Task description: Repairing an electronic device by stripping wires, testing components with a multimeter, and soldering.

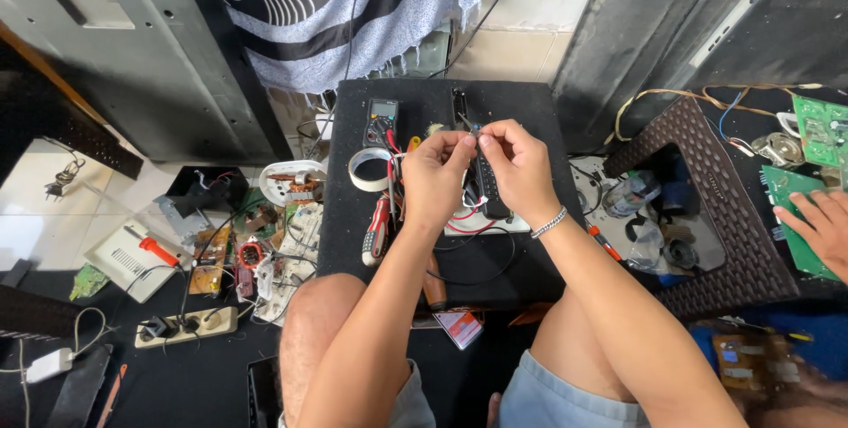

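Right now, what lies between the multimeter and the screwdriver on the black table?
In the head view, a roll of tape lies between the multimeter and the red-handled screwdriver.

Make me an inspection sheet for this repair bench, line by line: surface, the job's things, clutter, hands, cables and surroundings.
Surface: black table top, crowded at the middle.
Job's things: small dark part pinched between both hands, above a black remote-like unit.
Clutter: multimeter, tape roll, red-handled screwdriver.
Hands: left hand and right hand meet fingertip to fingertip.
Cables: red and black leads under the hands.
Surroundings: power strip on the floor; another person's hand on a green circuit board.
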